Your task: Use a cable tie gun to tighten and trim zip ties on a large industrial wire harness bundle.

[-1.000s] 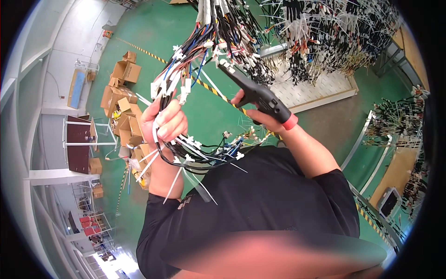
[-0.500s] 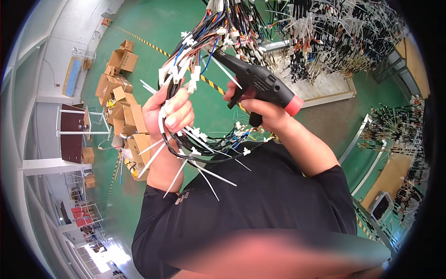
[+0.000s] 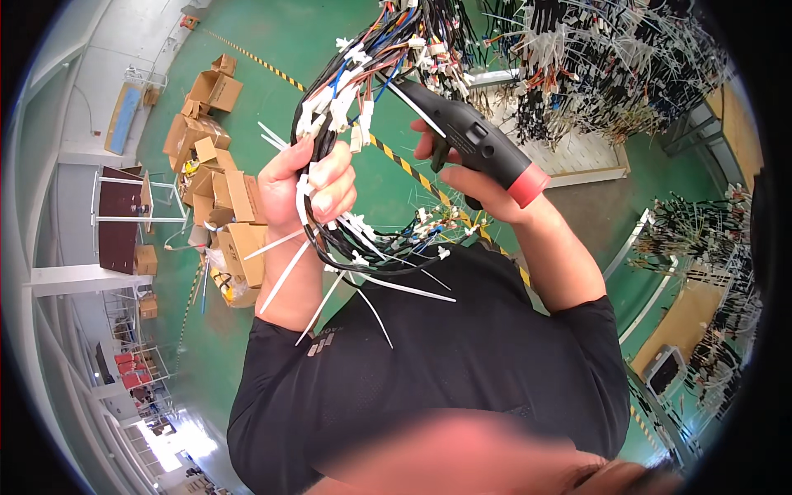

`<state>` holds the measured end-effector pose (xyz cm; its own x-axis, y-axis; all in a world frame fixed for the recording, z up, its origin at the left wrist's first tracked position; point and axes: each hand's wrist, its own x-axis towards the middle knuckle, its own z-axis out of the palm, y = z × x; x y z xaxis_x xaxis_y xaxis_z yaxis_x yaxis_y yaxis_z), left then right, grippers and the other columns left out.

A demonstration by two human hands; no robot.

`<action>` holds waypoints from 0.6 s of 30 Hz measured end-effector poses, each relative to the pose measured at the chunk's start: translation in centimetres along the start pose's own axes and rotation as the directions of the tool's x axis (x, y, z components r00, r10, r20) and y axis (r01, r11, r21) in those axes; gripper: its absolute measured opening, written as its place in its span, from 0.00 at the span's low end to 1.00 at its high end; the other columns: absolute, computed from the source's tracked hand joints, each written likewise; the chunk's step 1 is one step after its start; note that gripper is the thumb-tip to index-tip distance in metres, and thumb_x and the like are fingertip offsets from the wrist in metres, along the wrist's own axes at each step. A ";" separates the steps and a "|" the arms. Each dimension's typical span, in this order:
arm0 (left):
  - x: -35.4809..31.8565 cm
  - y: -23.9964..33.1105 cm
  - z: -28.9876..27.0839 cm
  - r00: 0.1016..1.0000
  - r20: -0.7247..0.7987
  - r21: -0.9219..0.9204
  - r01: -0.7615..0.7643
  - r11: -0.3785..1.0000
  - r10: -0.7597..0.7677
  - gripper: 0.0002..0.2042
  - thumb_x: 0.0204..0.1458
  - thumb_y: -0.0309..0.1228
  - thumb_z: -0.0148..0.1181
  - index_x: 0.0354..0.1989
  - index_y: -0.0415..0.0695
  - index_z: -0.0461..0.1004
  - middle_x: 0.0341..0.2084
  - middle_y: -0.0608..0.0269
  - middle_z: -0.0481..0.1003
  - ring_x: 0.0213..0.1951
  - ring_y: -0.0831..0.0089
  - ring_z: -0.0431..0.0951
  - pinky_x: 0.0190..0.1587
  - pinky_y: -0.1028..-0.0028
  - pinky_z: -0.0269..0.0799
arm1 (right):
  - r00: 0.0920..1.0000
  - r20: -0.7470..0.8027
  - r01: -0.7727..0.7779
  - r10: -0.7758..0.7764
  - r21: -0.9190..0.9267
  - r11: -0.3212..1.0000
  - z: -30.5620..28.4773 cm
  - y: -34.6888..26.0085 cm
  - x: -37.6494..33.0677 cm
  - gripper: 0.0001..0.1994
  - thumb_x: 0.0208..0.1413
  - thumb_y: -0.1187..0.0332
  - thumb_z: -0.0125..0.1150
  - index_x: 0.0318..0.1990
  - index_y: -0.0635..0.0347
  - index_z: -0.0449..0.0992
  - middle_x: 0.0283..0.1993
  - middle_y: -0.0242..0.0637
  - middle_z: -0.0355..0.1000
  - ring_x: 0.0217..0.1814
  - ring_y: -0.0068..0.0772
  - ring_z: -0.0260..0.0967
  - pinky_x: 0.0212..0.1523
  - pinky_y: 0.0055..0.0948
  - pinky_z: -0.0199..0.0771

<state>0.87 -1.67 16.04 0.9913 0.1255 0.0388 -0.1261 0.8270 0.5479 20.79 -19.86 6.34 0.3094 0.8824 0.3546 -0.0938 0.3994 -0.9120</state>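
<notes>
My left hand (image 3: 309, 186) grips a thick bundle of black and coloured wires (image 3: 363, 70) with white connectors and white cable ties sticking out of it. The bundle loops down below that hand toward my chest. My right hand (image 3: 474, 177) holds a black gun-shaped tool with a red end cap (image 3: 478, 140); its nose points up left into the wire bundle near the connectors. Loose white cable tie tails (image 3: 285, 272) hang beneath my left hand.
A board hung with many wire harnesses (image 3: 594, 74) stands at the upper right. A pile of brown cardboard boxes (image 3: 214, 165) lies on the green floor (image 3: 247, 330) at left. A yellow-black striped line (image 3: 396, 157) crosses the floor. More harness racks (image 3: 701, 239) stand at right.
Both hands have risen and come closer together. The tool's nose has swung toward the wire bundle, and the bundle is held more upright in my left hand.
</notes>
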 end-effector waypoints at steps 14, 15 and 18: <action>-0.2 -0.2 -0.6 1.000 0.000 0.025 -0.001 1.000 0.001 0.20 0.73 0.36 0.49 0.65 0.34 0.65 0.26 0.61 0.70 0.20 0.69 0.75 0.21 0.70 0.70 | 1.000 0.012 0.015 -0.011 -0.327 0.945 0.9 -2.1 1.1 0.31 0.54 0.77 0.62 0.69 0.57 0.73 0.48 0.34 0.78 0.46 0.23 0.73 0.49 0.31 0.76; -0.1 -0.2 -0.7 1.000 0.004 0.024 0.001 1.000 -0.001 0.20 0.73 0.36 0.49 0.65 0.34 0.65 0.26 0.61 0.70 0.20 0.69 0.75 0.21 0.70 0.70 | 0.999 -0.027 -0.032 0.024 -0.358 0.933 1.3 -2.2 1.4 0.31 0.53 0.78 0.63 0.68 0.56 0.73 0.46 0.33 0.78 0.42 0.23 0.73 0.46 0.29 0.77; 0.1 -0.4 -0.6 0.999 0.035 0.026 0.018 0.999 -0.019 0.20 0.73 0.36 0.49 0.65 0.33 0.65 0.24 0.61 0.71 0.18 0.69 0.75 0.20 0.70 0.69 | 0.997 -0.076 -0.017 -0.011 -0.362 0.932 1.1 -0.6 1.6 0.22 0.58 0.76 0.67 0.61 0.56 0.78 0.39 0.30 0.77 0.37 0.21 0.71 0.41 0.27 0.76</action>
<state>1.04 -1.58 15.31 0.9942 0.0907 0.0572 -0.1071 0.8145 0.5701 20.32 -18.42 7.65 0.3814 0.8564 0.3479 0.2499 0.2668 -0.9308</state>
